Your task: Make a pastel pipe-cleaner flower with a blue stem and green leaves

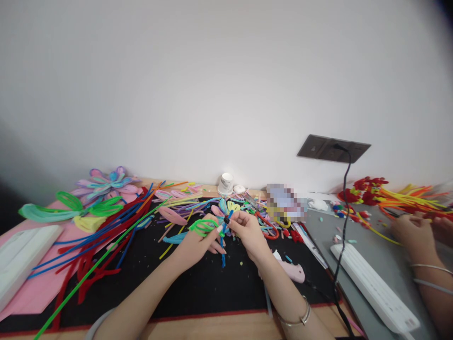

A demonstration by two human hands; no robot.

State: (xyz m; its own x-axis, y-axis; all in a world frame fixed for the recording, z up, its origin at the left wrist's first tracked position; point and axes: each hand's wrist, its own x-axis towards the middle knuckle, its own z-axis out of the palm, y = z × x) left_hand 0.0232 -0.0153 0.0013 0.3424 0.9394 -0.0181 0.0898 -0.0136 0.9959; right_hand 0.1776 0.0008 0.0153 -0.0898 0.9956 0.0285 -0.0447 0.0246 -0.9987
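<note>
Near the middle of the black mat [170, 288], both hands meet at a small pipe-cleaner figure [222, 208] with pink, blue and yellow loops on top and a dark centre. My left hand [198, 243] is closed on green pipe-cleaner loops [203, 227] at its left side. Fingertips of my right hand [247, 231] pinch the figure at its dark centre. A blue twisted stem [223, 257] hangs down between the hands. A pink glue gun [292, 270] lies beside my right wrist, partly hidden by it.
Loose pipe cleaners [116, 231] cover the left side, beside a white box [28, 259]. A paper cup [225, 183] stands by the wall. A black cable [345, 198] hangs at right near a power strip [375, 288]. Another person's hands [417, 236] are at far right.
</note>
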